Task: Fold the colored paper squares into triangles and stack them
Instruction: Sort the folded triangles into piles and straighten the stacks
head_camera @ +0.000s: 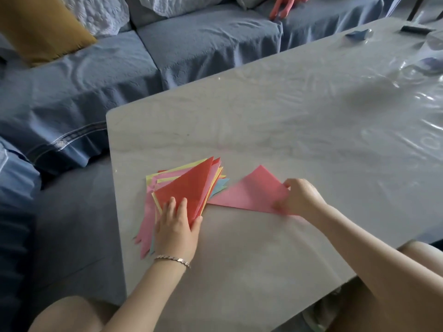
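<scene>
Left hand (pixel 176 226) flat on stack of triangles (pixel 189 185); right hand (pixel 300 198) pinching pink triangle (pixel 251 191) just beside, on table (pixel 263 116)

I see one support surface: a pale, marble-patterned table (pixel 263 130) under a clear film (pixel 395 97) that wrinkles and glares toward the far right. Near the table's near-left corner lies a stack of folded triangles (pixel 191 185), red on top, with yellow, pink and blue edges fanned out beneath. Just right of it a pink triangle (pixel 251 190) lies flat, its left tip touching the stack. At the far right end I note a small blue object (pixel 358 34) and a dark flat object (pixel 413 28), well apart from the papers.
</scene>
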A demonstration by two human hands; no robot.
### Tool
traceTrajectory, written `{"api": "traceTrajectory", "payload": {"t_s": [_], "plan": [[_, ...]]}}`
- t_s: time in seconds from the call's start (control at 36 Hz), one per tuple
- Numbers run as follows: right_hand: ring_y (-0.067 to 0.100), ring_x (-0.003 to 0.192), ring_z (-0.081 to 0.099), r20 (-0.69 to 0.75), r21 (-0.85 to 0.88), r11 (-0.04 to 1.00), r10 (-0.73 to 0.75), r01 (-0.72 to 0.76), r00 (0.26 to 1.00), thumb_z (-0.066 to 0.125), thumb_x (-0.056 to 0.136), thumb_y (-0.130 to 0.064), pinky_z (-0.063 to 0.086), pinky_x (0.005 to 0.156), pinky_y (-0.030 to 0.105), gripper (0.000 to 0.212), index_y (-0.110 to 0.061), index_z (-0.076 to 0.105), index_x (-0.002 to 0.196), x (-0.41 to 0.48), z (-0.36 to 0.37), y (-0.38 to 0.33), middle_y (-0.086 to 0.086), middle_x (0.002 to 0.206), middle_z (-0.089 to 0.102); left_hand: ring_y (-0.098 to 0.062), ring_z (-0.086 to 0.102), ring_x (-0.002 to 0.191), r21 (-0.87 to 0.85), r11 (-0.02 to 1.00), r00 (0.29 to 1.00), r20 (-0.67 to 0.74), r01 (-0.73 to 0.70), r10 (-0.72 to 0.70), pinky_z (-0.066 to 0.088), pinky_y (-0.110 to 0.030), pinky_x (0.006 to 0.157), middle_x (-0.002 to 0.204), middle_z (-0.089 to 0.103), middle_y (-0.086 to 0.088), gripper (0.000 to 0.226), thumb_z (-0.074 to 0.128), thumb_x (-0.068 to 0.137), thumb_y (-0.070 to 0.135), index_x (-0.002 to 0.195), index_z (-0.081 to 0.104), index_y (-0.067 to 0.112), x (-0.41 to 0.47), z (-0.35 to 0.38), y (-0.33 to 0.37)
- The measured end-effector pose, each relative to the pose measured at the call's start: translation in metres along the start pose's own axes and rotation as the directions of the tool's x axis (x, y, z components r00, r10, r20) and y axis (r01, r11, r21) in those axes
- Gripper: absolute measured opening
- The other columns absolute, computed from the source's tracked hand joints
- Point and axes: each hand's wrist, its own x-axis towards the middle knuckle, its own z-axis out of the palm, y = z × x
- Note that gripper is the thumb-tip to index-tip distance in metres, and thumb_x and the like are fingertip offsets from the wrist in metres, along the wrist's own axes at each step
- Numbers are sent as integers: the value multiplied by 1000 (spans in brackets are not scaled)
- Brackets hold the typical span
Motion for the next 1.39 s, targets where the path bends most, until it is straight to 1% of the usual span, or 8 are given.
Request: {"api": "traceTrajectory", "payload": {"t_s": [0.08,0.17,0.33,0.5,0.58,0.86,1.22,1.39], "plan": [[26,71,45,-104,169,983,-54,71,993,60,80,-16,32,58,26,24,-19,48,60,-2,2,17,8,76,53,-40,43,125,18,998,998,-22,-62,63,29,-49,105,134,48,-21,51,69,79,23,125,54,5,3,17,-6],[27,68,50,-249,336,940,28,59,968,59,82,-12,28,56,26,19,-14,56,64,2,-9,34,6,66,54,-42,52,115,28,992,987,-94,-125,127,33,-47,103,124,57,-20,44,66,78,24,118,60,6,10,24,-13],[34,100,58,-401,463,886,233,-24,886,57,85,-13,41,78,31,24,-7,65,107,37,-46,58,18,109,64,-25,16,141,-97,983,987,10,-156,158,11,-37,115,150,27,-6,53,52,91,32,139,36,18,36,9,-21],[35,125,36,-457,236,961,241,-145,856,58,87,-22,31,102,41,56,-9,38,137,54,-58,61,21,134,42,-15,12,142,-277,956,987,94,-102,132,13,-30,114,151,23,1,49,45,94,31,141,33,22,41,-7,-19],[35,129,26,-471,123,992,77,-21,879,60,85,-17,24,106,38,54,-10,42,135,44,-46,50,20,138,33,-13,18,140,-366,931,993,106,-11,54,17,-27,112,151,25,3,46,44,96,27,141,34,23,37,-12,-12],[28,116,48,-162,-20,842,-534,539,830,64,83,-14,32,100,30,26,-13,65,109,-9,-2,16,9,119,56,-20,44,125,-322,939,990,110,118,-87,36,-26,97,142,42,3,47,52,91,28,137,40,24,39,-28,-4],[13,118,45,64,-36,818,-572,574,818,56,90,-28,34,98,22,28,-23,58,117,-37,12,10,-7,123,52,-17,47,123,-270,963,995,99,16,11,34,-23,97,136,50,3,41,55,90,29,129,51,19,33,-31,-8],[11,116,47,58,-39,821,-568,570,821,56,90,-30,36,96,22,27,-26,58,117,-44,10,14,-10,122,52,-33,64,75,-140,986,979,-194,-90,62,46,-31,63,84,70,-14,23,49,94,19,105,66,9,23,-33,-7]]}}
